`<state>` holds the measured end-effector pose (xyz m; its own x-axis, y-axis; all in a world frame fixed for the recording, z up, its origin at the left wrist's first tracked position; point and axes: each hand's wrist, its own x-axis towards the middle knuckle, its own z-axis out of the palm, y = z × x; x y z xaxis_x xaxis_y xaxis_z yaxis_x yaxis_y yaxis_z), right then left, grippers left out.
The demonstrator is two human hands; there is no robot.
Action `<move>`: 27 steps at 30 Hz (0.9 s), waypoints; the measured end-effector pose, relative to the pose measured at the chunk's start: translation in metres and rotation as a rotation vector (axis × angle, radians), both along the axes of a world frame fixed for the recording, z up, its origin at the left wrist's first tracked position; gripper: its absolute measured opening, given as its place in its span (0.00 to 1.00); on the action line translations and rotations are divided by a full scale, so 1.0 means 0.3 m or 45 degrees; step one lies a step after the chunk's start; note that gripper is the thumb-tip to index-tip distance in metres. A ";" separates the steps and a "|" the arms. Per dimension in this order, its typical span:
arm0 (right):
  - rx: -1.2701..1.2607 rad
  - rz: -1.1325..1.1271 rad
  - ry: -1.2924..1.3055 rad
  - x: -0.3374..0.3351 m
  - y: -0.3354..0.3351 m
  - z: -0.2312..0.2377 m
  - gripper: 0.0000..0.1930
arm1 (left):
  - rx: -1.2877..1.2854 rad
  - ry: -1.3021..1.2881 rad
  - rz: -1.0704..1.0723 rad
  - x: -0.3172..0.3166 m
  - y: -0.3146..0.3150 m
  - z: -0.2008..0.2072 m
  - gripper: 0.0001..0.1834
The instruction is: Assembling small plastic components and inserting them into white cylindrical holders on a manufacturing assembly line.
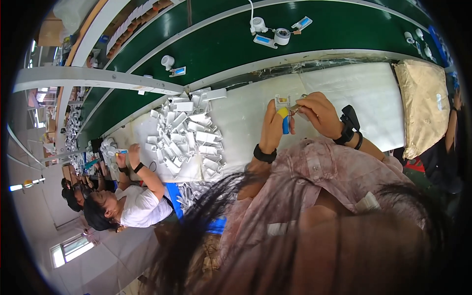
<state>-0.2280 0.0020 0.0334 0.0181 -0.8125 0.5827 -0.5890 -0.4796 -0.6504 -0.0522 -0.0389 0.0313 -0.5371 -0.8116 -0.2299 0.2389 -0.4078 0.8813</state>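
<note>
My left hand (271, 129) is closed around a small white plastic housing (282, 100), which sticks up above its fingers over the white work surface (246, 114). Just below the housing, a blue and yellow piece (285, 124) shows between my two hands. My right hand (318, 114) is pinched at the housing's right edge, its fingertips on a small greyish piece (296, 106) too small to name. Dark bands circle both wrists, and a black device sits on the right one.
A heap of white plastic housings (189, 135) lies to the left. Ahead runs a green belt (216, 44) carrying round white units (281, 36). A brown paper package (424, 105) is at the right. A co-worker in a white shirt (147, 205) works at the left, beside a blue crate (173, 196).
</note>
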 end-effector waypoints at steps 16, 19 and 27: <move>-0.038 0.044 0.055 -0.015 0.003 0.024 0.12 | -0.180 0.105 -0.058 -0.025 0.032 0.022 0.15; -0.062 -0.052 0.060 -0.013 0.013 0.017 0.12 | -0.251 0.016 -0.098 -0.027 0.037 0.006 0.18; 0.001 -0.026 -0.022 -0.013 0.023 0.010 0.13 | -0.278 -0.011 -0.104 -0.029 0.047 0.030 0.18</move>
<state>-0.2318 0.0088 0.0364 -0.0087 -0.8133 0.5818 -0.5877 -0.4666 -0.6610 -0.0610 -0.0247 0.0404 -0.6017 -0.7966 -0.0585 0.2054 -0.2251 0.9524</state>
